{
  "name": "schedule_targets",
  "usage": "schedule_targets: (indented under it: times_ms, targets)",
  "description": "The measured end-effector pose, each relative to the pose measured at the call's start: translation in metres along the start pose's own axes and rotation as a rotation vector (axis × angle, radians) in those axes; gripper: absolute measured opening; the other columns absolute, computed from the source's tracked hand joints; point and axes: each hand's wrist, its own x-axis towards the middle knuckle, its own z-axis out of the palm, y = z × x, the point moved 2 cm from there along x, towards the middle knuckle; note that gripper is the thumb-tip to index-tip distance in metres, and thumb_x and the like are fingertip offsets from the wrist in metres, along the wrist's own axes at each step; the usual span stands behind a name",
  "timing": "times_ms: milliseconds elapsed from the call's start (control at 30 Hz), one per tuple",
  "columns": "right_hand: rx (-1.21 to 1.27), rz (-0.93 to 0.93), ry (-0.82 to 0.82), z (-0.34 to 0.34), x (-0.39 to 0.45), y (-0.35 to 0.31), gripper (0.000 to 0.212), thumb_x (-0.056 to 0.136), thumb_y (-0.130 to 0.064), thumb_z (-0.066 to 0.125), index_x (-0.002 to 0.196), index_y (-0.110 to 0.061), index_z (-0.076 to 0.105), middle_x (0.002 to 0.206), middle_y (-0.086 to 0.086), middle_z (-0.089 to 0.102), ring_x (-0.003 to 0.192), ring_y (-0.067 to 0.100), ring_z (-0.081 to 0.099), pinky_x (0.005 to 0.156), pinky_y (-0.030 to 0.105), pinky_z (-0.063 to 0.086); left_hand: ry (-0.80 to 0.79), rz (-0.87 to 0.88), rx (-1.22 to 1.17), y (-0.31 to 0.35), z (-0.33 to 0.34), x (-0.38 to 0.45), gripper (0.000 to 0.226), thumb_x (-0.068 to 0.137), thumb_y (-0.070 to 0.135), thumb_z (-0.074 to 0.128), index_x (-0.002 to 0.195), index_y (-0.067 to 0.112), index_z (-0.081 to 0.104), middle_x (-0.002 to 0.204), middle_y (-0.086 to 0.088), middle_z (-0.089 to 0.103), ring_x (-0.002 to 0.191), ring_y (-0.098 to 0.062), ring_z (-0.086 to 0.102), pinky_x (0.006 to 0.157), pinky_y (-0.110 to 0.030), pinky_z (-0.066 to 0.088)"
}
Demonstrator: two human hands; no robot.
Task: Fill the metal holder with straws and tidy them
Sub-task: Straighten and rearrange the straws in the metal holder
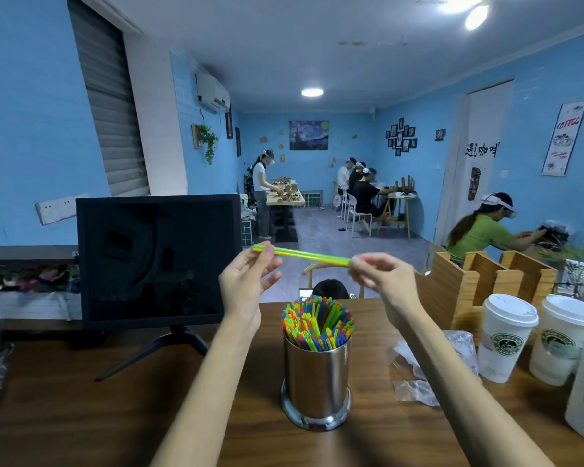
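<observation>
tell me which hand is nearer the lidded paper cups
Right. The right hand pinches the straws' right end, up and left of the cups. The left hand pinches the other end, farther left, beyond the metal holder.

Wooden table (115, 416), steel straw holder (316, 382) upright, monitor (157, 261); lidded cups (506, 335), crumpled plastic (415, 372), wooden organiser (479, 288)

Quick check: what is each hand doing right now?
Left hand: pinching one end of the straws, held level above the holder.
Right hand: pinching the other end.
</observation>
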Motion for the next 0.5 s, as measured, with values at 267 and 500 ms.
schedule_targets:
  times_ms: [267,500]
  targets:
    - [-0.667,-0.075,-0.483,0.020,-0.012,0.046,0.012,0.081,-0.027,0.086,0.084,-0.017,0.081,0.081,0.000,0.077,0.076,0.012,0.070,0.077,0.037,0.055,-0.041,0.256,0.202,0.006,0.007,0.007,0.025,0.088,0.005,0.076,0.109,0.017,0.070,0.081,-0.004,0.076,0.080,-0.016,0.073,0.070,-0.026,0.061]
    - [-0.774,-0.133,-0.534,0.038,-0.020,0.044,0.021,0.086,-0.042,0.079,0.083,-0.021,0.078,0.082,-0.006,0.075,0.081,0.011,0.068,0.072,0.026,0.052,-0.144,0.331,0.376,-0.006,0.018,0.007,0.025,0.087,0.007,0.078,0.106,0.022,0.074,0.084,-0.001,0.075,0.081,-0.019,0.074,0.068,-0.028,0.061]
